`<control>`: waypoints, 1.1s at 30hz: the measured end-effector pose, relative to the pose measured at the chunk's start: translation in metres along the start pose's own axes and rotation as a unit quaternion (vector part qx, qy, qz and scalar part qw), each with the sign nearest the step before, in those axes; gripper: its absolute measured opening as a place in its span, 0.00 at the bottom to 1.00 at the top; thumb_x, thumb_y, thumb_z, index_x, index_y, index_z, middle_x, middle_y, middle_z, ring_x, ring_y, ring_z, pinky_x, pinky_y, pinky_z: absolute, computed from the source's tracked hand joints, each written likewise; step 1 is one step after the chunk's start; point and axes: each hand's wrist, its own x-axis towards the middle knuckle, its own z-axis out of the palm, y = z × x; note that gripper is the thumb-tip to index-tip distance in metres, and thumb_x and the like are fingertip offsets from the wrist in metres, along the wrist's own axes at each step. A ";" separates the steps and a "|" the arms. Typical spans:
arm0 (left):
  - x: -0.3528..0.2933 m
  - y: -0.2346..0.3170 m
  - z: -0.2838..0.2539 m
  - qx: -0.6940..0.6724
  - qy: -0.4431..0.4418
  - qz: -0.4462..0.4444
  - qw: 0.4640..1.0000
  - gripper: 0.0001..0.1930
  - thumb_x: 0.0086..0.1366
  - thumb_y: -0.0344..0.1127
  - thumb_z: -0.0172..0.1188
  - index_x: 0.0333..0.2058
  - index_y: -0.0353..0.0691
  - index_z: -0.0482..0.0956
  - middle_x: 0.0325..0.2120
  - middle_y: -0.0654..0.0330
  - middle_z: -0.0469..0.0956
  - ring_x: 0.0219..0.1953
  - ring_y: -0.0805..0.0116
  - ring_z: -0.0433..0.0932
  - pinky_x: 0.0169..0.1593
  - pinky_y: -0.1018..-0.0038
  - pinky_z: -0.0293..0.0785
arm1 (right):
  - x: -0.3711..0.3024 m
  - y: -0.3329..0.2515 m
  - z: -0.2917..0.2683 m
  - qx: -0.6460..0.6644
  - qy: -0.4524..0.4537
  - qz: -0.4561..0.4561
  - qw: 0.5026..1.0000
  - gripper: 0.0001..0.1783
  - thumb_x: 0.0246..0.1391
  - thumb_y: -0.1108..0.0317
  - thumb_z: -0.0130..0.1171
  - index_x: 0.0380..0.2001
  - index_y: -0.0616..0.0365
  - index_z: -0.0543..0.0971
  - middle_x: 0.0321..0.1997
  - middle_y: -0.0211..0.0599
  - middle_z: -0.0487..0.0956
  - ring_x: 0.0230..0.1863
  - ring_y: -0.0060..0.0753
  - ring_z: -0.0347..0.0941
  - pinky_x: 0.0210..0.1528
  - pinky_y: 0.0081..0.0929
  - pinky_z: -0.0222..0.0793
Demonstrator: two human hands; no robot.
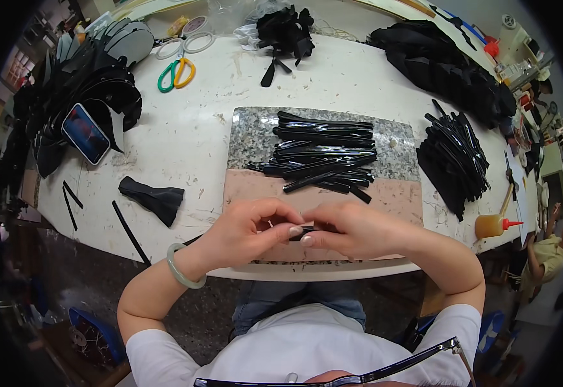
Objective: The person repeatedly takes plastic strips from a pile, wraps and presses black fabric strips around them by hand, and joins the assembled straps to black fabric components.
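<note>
Close to the table's near edge, my left hand [259, 229] and my right hand [352, 226] meet, thumbs and fingers pinched on a narrow black strip [305, 231]. Most of the strip is hidden by my fingers; a dark end shows beside my left wrist, where I wear a pale bangle [184, 266]. Just beyond my hands, a pile of glossy black strips [323, 151] lies across a board [249, 190], speckled stone at its far part and pinkish at its near part.
Another bundle of black strips [456, 155] lies right, near a glue bottle [491, 225] with a red tip. Leftward are a folded black piece [154, 198], a loose strip [130, 231], a phone [86, 133] against black pieces, and scissors [177, 72]. Black material [439, 68] lies far right.
</note>
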 end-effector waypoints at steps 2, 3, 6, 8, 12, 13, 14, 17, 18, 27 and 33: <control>-0.002 0.003 0.002 -0.035 0.051 -0.093 0.994 0.11 0.64 0.29 0.62 0.45 0.35 0.78 0.34 0.63 0.80 0.34 0.81 0.76 0.36 0.81 0.74 | 0.000 -0.010 -0.008 0.118 0.006 0.156 0.981 0.19 0.59 0.59 0.60 0.42 0.67 0.76 0.30 0.42 0.80 0.29 0.33 0.78 0.33 0.31 0.73; -0.003 0.004 0.001 -0.038 0.052 -0.093 0.994 0.11 0.64 0.29 0.62 0.45 0.35 0.78 0.34 0.63 0.80 0.34 0.81 0.76 0.36 0.81 0.74 | 0.000 -0.005 -0.005 0.165 0.046 0.146 0.974 0.13 0.57 0.66 0.62 0.37 0.66 0.77 0.23 0.35 0.78 0.21 0.24 0.75 0.25 0.24 0.70; -0.004 0.000 -0.002 0.114 0.105 -0.047 0.987 0.11 0.64 0.29 0.61 0.44 0.36 0.79 0.33 0.62 0.80 0.29 0.80 0.76 0.33 0.81 0.73 | 0.002 0.001 -0.007 0.166 -0.010 0.220 0.961 0.11 0.56 0.67 0.62 0.33 0.66 0.77 0.21 0.33 0.78 0.18 0.22 0.75 0.22 0.22 0.69; -0.006 -0.013 -0.007 0.236 0.131 0.042 0.962 0.10 0.62 0.27 0.60 0.43 0.37 0.79 0.34 0.59 0.80 0.30 0.73 0.77 0.34 0.78 0.74 | 0.003 0.006 -0.003 0.188 -0.014 0.235 0.953 0.10 0.57 0.67 0.62 0.33 0.65 0.77 0.21 0.31 0.78 0.18 0.20 0.74 0.22 0.20 0.68; -0.005 -0.026 -0.009 0.286 0.107 0.109 0.946 0.09 0.61 0.25 0.58 0.41 0.37 0.79 0.35 0.57 0.79 0.35 0.63 0.77 0.39 0.72 0.74 | 0.005 0.018 0.005 0.217 -0.006 0.245 0.945 0.10 0.56 0.67 0.62 0.29 0.65 0.78 0.19 0.32 0.78 0.16 0.20 0.75 0.20 0.21 0.70; -0.004 -0.026 -0.008 0.283 0.096 0.101 0.949 0.09 0.61 0.24 0.58 0.41 0.37 0.79 0.35 0.56 0.79 0.38 0.60 0.77 0.41 0.70 0.74 | 0.006 0.018 0.005 0.217 -0.006 0.246 0.945 0.10 0.56 0.67 0.62 0.29 0.65 0.78 0.19 0.32 0.78 0.16 0.20 0.75 0.20 0.21 0.70; -0.004 -0.027 -0.008 0.279 0.086 0.093 0.952 0.09 0.60 0.23 0.58 0.40 0.37 0.79 0.35 0.56 0.79 0.41 0.58 0.76 0.44 0.68 0.73 | 0.007 0.017 0.006 0.214 -0.006 0.249 0.944 0.10 0.56 0.67 0.63 0.29 0.65 0.79 0.19 0.32 0.78 0.16 0.20 0.75 0.20 0.21 0.71; -0.001 -0.030 -0.005 0.276 0.083 0.093 0.953 0.08 0.59 0.23 0.59 0.39 0.37 0.79 0.34 0.56 0.79 0.40 0.57 0.76 0.44 0.67 0.73 | 0.011 0.018 0.009 0.207 -0.003 0.255 0.945 0.10 0.56 0.67 0.63 0.30 0.65 0.79 0.18 0.32 0.78 0.17 0.20 0.75 0.20 0.21 0.71; 0.000 -0.030 -0.003 0.276 0.081 0.094 0.953 0.08 0.59 0.23 0.59 0.39 0.37 0.79 0.34 0.56 0.79 0.40 0.57 0.76 0.44 0.67 0.73 | 0.011 0.019 0.009 0.203 0.000 0.256 0.945 0.10 0.55 0.67 0.63 0.30 0.65 0.79 0.18 0.32 0.78 0.17 0.20 0.75 0.20 0.21 0.71; 0.004 -0.031 0.010 0.320 0.033 0.131 0.938 0.09 0.54 0.20 0.59 0.35 0.37 0.76 0.32 0.57 0.74 0.38 0.56 0.71 0.44 0.66 0.69 | -0.010 0.026 -0.011 0.156 -0.009 0.269 0.950 0.10 0.54 0.66 0.64 0.29 0.65 0.80 0.20 0.32 0.79 0.19 0.21 0.77 0.24 0.19 0.73; 0.007 -0.025 0.021 0.355 0.002 0.189 0.915 0.16 0.51 0.21 0.58 0.40 0.41 0.79 0.33 0.64 0.74 0.38 0.62 0.71 0.43 0.67 0.67 | -0.057 0.047 -0.028 0.192 0.037 0.335 0.922 0.10 0.52 0.69 0.67 0.30 0.65 0.80 0.24 0.33 0.80 0.23 0.21 0.79 0.26 0.17 0.74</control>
